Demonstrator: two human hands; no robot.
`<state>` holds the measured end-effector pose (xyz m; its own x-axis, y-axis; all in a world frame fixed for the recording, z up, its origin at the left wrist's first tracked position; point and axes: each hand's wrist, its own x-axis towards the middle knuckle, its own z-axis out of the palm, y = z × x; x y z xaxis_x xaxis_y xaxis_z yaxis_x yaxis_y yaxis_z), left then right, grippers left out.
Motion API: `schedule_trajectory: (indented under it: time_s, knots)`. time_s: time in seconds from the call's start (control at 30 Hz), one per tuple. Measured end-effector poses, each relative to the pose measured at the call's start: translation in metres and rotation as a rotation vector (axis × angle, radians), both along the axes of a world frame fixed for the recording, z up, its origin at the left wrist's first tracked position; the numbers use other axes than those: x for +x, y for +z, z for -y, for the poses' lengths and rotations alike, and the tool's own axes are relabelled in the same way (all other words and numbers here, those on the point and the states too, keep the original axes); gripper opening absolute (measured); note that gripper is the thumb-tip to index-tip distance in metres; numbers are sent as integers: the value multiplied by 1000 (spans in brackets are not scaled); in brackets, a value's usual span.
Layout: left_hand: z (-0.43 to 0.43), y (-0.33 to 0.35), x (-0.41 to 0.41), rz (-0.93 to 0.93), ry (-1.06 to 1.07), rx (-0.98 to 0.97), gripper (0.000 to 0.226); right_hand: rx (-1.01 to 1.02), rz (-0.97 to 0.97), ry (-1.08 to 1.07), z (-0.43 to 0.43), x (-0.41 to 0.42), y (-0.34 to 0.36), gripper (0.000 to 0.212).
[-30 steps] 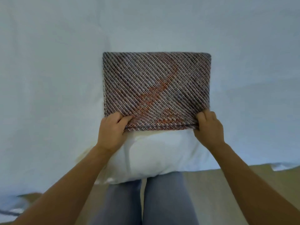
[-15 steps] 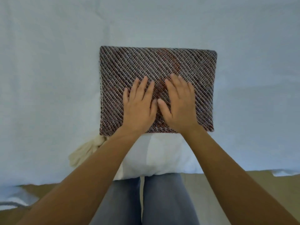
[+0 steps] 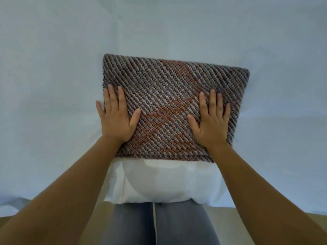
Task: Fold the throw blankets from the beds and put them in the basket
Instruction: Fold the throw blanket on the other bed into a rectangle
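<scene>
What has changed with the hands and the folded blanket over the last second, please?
Both hands let go of the blanket's near edge, pressed flat side by side on its middle, then slid apart: the left hand now rests open at the left edge, the right hand near the right. The folded blanket stayed folded on the white bed, as before.

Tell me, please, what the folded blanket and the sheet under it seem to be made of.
The blanket looks like chunky knitted yarn, perhaps wool or acrylic: raised diagonal ribs in grey, white and orange, with a matte surface. The sheet looks like thin, smooth woven cloth, probably cotton: pale, matte, with soft creases.
</scene>
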<state>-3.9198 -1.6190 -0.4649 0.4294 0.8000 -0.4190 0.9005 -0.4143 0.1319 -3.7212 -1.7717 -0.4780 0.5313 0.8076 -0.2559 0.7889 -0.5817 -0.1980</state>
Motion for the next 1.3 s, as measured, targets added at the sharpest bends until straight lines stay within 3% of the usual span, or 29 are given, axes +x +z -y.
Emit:
schedule_trajectory:
  time_s: [0.1,0.2,0.3,0.4,0.5,0.63,0.73,0.83,0.93,1.0,1.1,1.3]
  knots:
    - [9,20,17,130,-3,84,77,134,-31,91,-11,-10,11,67]
    - [22,25,52,322,-151,135,60,273,-34,240,-50,-31,18,57]
    - [7,11,73,251,-91,60,57,175,-76,240,-79,-31,12,57]
    - [-20,-12,65,140,-62,115,66,97,-5,172,-80,-2,-2,64]
    - [-33,-24,57,135,-48,126,75,80,60,27,-62,32,-9,67]
    - [-33,-23,60,126,45,146,83,35,45,-15,-48,46,-9,69]
    - [-41,-14,54,187,318,90,99,8,25,-199,-49,43,-4,83]
    - [-43,-3,32,448,599,-93,116,31,-156,-629,-35,35,6,111]
    - [-31,7,2,509,682,-298,101,132,-315,-839,-8,16,19,122]
    - [-30,10,-12,514,798,-486,89,149,-417,-922,7,13,27,110]
    - [-33,26,-20,558,846,-721,72,178,-551,-963,23,12,48,74]
    - [-1,95,-20,652,503,-523,61,365,-420,-880,55,-40,123,51]
